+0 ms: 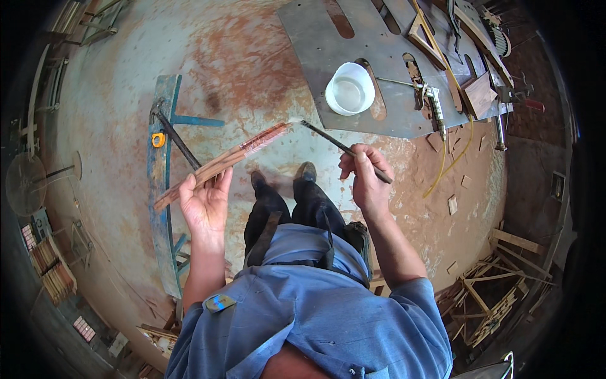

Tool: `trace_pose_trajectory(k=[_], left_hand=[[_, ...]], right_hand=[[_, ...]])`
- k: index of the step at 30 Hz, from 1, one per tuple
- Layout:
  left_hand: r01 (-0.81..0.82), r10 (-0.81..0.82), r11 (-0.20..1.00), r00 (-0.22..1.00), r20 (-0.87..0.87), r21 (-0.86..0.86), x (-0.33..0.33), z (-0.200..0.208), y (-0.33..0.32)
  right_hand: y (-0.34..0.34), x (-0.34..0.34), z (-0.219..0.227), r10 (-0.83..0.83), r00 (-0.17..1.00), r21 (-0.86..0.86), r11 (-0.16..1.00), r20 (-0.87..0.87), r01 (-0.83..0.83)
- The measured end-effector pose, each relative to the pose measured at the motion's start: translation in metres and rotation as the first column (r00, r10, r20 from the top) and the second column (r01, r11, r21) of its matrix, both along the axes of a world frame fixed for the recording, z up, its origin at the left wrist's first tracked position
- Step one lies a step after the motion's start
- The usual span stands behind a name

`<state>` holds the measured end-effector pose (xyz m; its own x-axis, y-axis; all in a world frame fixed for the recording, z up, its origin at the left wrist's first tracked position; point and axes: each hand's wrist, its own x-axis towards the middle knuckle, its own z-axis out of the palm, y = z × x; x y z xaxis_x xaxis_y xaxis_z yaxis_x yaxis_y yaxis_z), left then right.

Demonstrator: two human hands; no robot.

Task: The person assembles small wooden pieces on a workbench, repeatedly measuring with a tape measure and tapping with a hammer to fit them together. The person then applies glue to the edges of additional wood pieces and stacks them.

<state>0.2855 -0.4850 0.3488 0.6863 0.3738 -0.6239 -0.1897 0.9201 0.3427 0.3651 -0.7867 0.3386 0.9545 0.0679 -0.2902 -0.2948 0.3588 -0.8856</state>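
Note:
My left hand (206,199), palm up, is closed round a reddish-brown wooden strip (221,165). The strip slants up and to the right; pale whitish streaks mark its far part, close to the tip. Between the thumb and fingers of my right hand (368,177) is a thin dark-handled brush (338,144). Its pale tip is close to the far end of the strip; I cannot tell if they touch. Beyond my hands, a white plastic tub (334,104) holding a pale liquid stands on the grey metal table (394,120).
A blue narrow bench (162,221) at the left carries a hammer (180,142) and an orange tape measure (158,139). On the metal table lie an air blow gun (437,110), a wooden triangle (424,41) and a wood block (480,95). Scrap wood (486,297) is piled at the right.

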Motion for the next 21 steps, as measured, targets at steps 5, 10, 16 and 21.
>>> trace_pose_trajectory(k=[5,10,16,21], left_hand=[[0.029,-0.028,0.996,0.999,-0.015,0.08,-0.003,0.001,-0.003],[0.08,-0.078,0.99,0.997,-0.021,0.113,-0.002,0.005,-0.009],[0.104,-0.103,0.985,0.995,-0.011,0.141,-0.005,0.006,-0.01],[0.117,-0.116,0.986,0.993,-0.01,0.122,-0.008,0.005,-0.007]], right_hand=[[0.009,0.013,0.039,0.217,0.976,0.057,0.975,-0.018,-0.215],[0.019,0.023,0.044,0.327,0.94,-0.096,0.937,-0.098,-0.336],[0.005,0.029,0.032,0.264,0.963,-0.114,0.957,-0.045,-0.268],[0.007,0.029,0.048,0.375,0.921,-0.176,0.904,-0.104,-0.389]])
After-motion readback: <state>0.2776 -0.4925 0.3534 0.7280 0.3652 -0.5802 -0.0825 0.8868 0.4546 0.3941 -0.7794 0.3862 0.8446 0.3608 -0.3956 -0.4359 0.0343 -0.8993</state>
